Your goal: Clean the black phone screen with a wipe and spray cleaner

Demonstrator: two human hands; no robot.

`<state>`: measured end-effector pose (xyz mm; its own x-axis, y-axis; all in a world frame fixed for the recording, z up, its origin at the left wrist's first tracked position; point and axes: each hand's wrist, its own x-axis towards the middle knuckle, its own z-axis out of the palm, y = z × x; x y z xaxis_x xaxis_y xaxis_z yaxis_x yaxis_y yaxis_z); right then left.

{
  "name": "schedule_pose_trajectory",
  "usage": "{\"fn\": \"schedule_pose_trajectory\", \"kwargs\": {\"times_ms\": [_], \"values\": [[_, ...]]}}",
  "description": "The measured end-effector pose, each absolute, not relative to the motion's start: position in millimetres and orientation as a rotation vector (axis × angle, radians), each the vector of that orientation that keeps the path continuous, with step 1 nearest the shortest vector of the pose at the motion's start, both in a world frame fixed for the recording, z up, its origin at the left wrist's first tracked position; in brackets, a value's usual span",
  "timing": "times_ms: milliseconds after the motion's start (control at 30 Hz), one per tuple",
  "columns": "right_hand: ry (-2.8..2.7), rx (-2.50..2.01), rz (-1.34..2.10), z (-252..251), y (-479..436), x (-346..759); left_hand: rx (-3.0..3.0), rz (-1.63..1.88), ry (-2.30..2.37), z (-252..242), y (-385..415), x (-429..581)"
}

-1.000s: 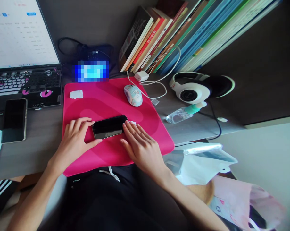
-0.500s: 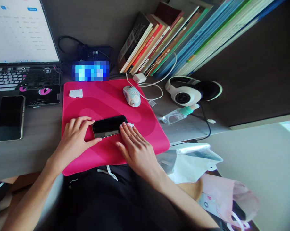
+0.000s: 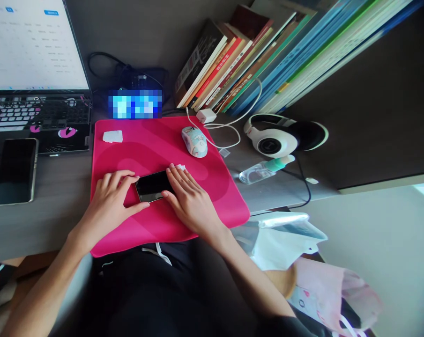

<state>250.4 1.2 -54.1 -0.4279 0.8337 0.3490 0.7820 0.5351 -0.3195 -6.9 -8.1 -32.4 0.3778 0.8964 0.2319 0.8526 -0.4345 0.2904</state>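
Left hand [image 3: 109, 196] half-spread, gripping black phone [image 3: 151, 186] by left end; right hand [image 3: 190, 194] flat over right end — white scrap [image 3: 181, 167] at fingers. Phone between hands, left of frame centre, long axis sideways, angled slightly toward upper right — pink mat [image 3: 141, 224] beneath.

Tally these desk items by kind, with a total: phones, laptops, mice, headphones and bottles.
Smartphones: 2
Laptop: 1
Computer mouse: 1
Over-ear headphones: 1 pair
Clear bottle: 1
Total: 6
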Motion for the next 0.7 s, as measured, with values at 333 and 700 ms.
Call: {"fn": "schedule_pose_trajectory", "kwargs": {"times_ms": [333,700], "values": [[-2.367,-1.252,0.164,-53,4,251,2.513,0.503,1.630,-30,-8,-3],[-2.498,-1.185,0.085,-38,-38,235,2.564,0.497,1.595,-33,-8,-7]]}}
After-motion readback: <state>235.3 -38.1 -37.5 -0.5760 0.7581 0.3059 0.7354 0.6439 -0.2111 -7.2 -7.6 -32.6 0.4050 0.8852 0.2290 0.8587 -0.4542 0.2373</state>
